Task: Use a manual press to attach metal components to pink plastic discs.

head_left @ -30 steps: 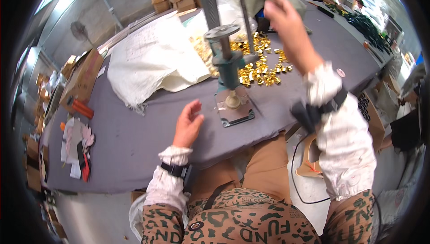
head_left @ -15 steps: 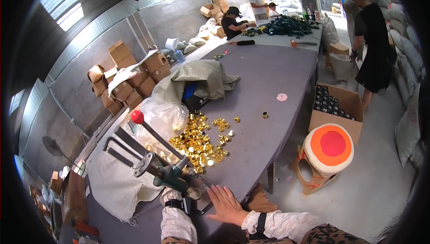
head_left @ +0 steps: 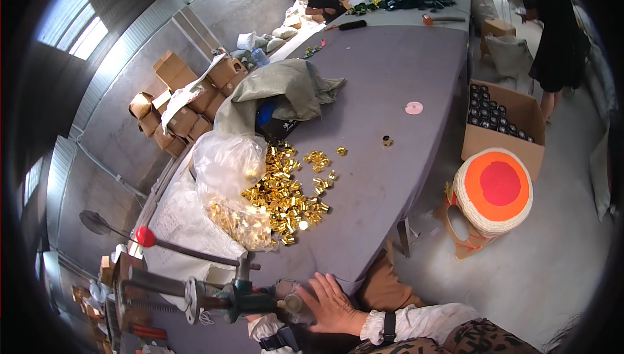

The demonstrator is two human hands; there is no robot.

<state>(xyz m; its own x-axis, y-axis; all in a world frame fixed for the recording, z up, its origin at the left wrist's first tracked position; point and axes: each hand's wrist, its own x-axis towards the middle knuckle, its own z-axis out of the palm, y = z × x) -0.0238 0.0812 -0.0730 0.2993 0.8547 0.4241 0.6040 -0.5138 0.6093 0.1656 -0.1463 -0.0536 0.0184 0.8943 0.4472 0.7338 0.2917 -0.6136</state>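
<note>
At the table's near edge stands a hand press with a dark green body, a spring and a long lever. The lever ends in a red ball knob that points left. Beside the press head, my right hand curves its fingers round a clear, see-through container; its exact kind is hard to make out. My left hand is mostly hidden behind the press, and only its wrist and cuff show. Beyond the press lies a heap of shiny gold caps or collars, partly in a clear plastic bag.
A grey-green sack lies on the grey table. On the right are a carton of black-topped items and a round stool top with orange and red. Stacked cartons stand left. Several people work farther back.
The view has shifted and tilted. The press lever's red knob has swung lower and to the left. My right hand's outspread fingers now curve about the clear container.
</note>
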